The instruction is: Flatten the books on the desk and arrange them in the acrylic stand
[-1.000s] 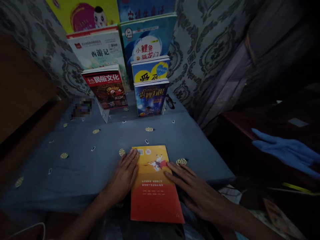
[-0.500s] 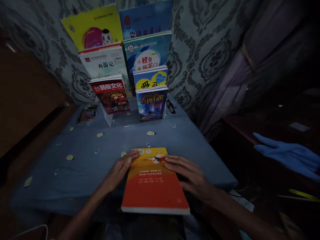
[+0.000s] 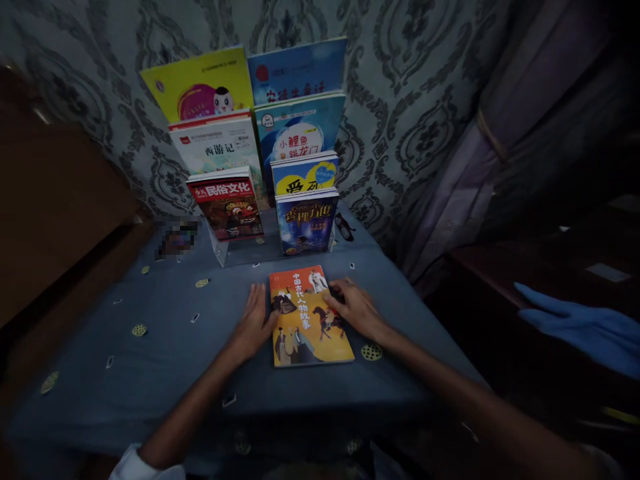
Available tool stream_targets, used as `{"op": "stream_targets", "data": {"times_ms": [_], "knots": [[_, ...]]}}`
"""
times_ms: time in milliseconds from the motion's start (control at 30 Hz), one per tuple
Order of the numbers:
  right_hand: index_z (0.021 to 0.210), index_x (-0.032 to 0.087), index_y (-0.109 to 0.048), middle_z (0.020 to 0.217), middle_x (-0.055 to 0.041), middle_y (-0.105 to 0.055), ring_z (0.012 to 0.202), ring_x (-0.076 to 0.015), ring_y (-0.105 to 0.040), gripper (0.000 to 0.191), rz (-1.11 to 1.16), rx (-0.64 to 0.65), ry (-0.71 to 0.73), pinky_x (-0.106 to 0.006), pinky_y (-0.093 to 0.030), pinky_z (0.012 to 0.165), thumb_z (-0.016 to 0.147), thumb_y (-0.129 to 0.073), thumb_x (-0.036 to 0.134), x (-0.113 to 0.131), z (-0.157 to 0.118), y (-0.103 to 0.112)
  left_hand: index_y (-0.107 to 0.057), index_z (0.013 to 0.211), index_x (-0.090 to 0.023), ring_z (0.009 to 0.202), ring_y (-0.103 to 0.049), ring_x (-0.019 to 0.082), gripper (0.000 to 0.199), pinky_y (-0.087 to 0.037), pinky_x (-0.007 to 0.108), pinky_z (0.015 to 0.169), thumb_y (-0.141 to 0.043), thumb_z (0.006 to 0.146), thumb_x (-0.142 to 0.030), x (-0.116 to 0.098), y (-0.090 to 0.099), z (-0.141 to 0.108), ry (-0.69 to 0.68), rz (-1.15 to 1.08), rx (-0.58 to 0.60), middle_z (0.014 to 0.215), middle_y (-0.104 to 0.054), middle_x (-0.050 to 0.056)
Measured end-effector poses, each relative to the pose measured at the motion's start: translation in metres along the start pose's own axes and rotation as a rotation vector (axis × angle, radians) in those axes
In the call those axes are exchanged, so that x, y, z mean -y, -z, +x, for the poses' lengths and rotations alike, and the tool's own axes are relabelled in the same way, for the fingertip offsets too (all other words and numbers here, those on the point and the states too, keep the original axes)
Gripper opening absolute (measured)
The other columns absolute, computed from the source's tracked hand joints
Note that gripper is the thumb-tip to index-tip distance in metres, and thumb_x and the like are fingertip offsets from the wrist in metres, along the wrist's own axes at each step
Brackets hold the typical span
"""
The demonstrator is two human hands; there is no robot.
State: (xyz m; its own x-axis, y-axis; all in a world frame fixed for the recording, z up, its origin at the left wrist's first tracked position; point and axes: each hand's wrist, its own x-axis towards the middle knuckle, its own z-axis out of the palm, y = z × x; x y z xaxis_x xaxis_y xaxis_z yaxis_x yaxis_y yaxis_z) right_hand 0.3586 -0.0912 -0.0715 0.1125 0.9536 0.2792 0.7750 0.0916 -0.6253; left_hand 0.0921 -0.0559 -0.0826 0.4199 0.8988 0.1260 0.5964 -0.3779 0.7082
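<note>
A book [image 3: 310,337] with an orange and yellow cover, white Chinese characters and painted figures lies face up on the blue tablecloth in front of me. Flat at its left edge is my left hand [image 3: 253,323], fingers stretched out and thumb at the cover's side. My right hand [image 3: 357,308] rests at the upper right edge, its fingers loosely bent and apart, the thumb touching the cover. Neither hand is wrapped round the book. Beyond it stands a clear display rack [image 3: 220,252] with several books in two columns, among them a red one [image 3: 230,207] and a dark blue one [image 3: 307,223].
Dark glasses [image 3: 344,227] lie right of the rack, and a pixelated item [image 3: 177,237] lies to its left. A blue glove [image 3: 585,327] shows at the right by a dark reddish surface [image 3: 500,273]. Patterned wall [image 3: 390,80] and a purple curtain [image 3: 460,173] stand behind.
The book was tilted up at the table's front edge between both hands, its back cover showing. Now it lies flat farther onto the table, front cover up, with the hands at its sides.
</note>
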Motion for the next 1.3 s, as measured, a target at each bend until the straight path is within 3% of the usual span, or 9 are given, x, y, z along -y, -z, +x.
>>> {"op": "stream_targets", "data": {"times_ms": [100, 267, 433, 567, 700, 867, 1067, 1200, 1300], "knots": [[0.111, 0.02, -0.066, 0.1, -0.0101, -0.069, 0.099, -0.0281, -0.065, 0.027, -0.14, -0.001, 0.061, -0.04, -0.054, 0.083, 0.09, -0.055, 0.033, -0.007, -0.009, -0.006, -0.028, 0.154, -0.007, 0.155, -0.011, 0.032, 0.073, -0.018, 0.054, 0.125, -0.043, 0.097, -0.05, 0.02, -0.006, 0.004, -0.059, 0.146, 0.043, 0.164, -0.023, 0.023], [0.127, 0.016, -0.063, 0.129, -0.0173, -0.065, 0.121, -0.0321, -0.059, 0.037, -0.178, -0.027, 0.267, -0.051, -0.048, 0.104, 0.098, -0.043, 0.027, 0.023, 0.002, -0.021, -0.028, 0.155, -0.01, 0.155, -0.015, 0.03, 0.063, -0.023, 0.054, 0.123, -0.037, 0.1, -0.041, 0.012, -0.009, 0.03, -0.143, 0.271, 0.011, 0.163, -0.029, 0.02], [0.153, 0.015, -0.039, 0.154, -0.0164, -0.048, 0.143, -0.0275, -0.043, 0.058, -0.024, 0.213, 0.468, -0.051, -0.04, 0.116, 0.094, -0.037, 0.017, 0.048, 0.025, -0.06, -0.03, 0.153, -0.006, 0.152, -0.027, 0.028, 0.058, -0.027, 0.051, 0.122, -0.03, 0.1, -0.029, 0.012, -0.014, 0.057, -0.197, 0.286, 0.005, 0.158, -0.039, 0.022], [0.153, 0.009, -0.037, 0.158, -0.0195, -0.039, 0.15, -0.0285, -0.032, 0.062, -0.068, 0.308, 0.452, -0.053, -0.031, 0.121, 0.091, -0.04, 0.014, 0.038, 0.032, -0.069, -0.026, 0.155, -0.01, 0.151, -0.03, 0.029, 0.058, -0.026, 0.055, 0.121, -0.03, 0.101, -0.032, 0.018, -0.016, 0.056, -0.226, 0.266, 0.014, 0.157, -0.04, 0.022], [0.148, 0.012, -0.047, 0.156, -0.0191, -0.043, 0.149, -0.0293, -0.034, 0.052, -0.112, 0.244, 0.393, -0.056, -0.031, 0.121, 0.097, -0.037, 0.019, 0.011, 0.032, -0.052, -0.026, 0.155, -0.01, 0.152, -0.026, 0.028, 0.058, -0.023, 0.054, 0.122, -0.028, 0.104, -0.037, 0.014, -0.013, 0.052, -0.213, 0.28, 0.045, 0.159, -0.036, 0.022], [0.15, 0.014, -0.045, 0.156, -0.0171, -0.044, 0.148, -0.0294, -0.035, 0.051, -0.08, 0.173, 0.308, -0.059, -0.031, 0.12, 0.102, -0.034, 0.027, -0.013, 0.029, -0.037, -0.032, 0.154, -0.014, 0.154, -0.022, 0.025, 0.055, -0.021, 0.052, 0.123, -0.028, 0.105, -0.038, 0.009, -0.01, 0.052, -0.201, 0.292, 0.074, 0.161, -0.033, 0.018], [0.147, 0.016, -0.049, 0.155, -0.0149, -0.047, 0.149, -0.0263, -0.032, 0.055, 0.066, 0.132, 0.305, -0.054, -0.032, 0.122, 0.105, -0.025, 0.041, -0.019, 0.028, -0.042, -0.036, 0.152, -0.011, 0.155, -0.017, 0.029, 0.057, -0.017, 0.055, 0.123, -0.03, 0.105, -0.041, 0.004, -0.007, 0.057, -0.2, 0.381, 0.149, 0.162, -0.029, 0.02], [0.149, 0.012, -0.045, 0.156, -0.0172, -0.045, 0.151, -0.0262, -0.03, 0.062, 0.123, 0.144, 0.285, -0.054, -0.029, 0.123, 0.105, -0.022, 0.048, -0.02, 0.027, -0.042, -0.03, 0.155, -0.009, 0.155, -0.012, 0.031, 0.069, -0.01, 0.058, 0.123, -0.035, 0.102, -0.054, -0.007, -0.008, 0.066, -0.244, 0.425, 0.259, 0.164, -0.023, 0.022], [0.151, 0.016, -0.043, 0.157, -0.0137, -0.044, 0.151, -0.0255, -0.03, 0.063, 0.176, 0.137, 0.249, -0.055, -0.028, 0.123, 0.104, -0.022, 0.053, -0.019, 0.026, -0.039, -0.027, 0.156, -0.007, 0.155, -0.01, 0.033, 0.08, -0.007, 0.058, 0.123, -0.036, 0.099, -0.062, -0.019, -0.013, 0.077, -0.293, 0.424, 0.336, 0.164, -0.02, 0.023]]}}
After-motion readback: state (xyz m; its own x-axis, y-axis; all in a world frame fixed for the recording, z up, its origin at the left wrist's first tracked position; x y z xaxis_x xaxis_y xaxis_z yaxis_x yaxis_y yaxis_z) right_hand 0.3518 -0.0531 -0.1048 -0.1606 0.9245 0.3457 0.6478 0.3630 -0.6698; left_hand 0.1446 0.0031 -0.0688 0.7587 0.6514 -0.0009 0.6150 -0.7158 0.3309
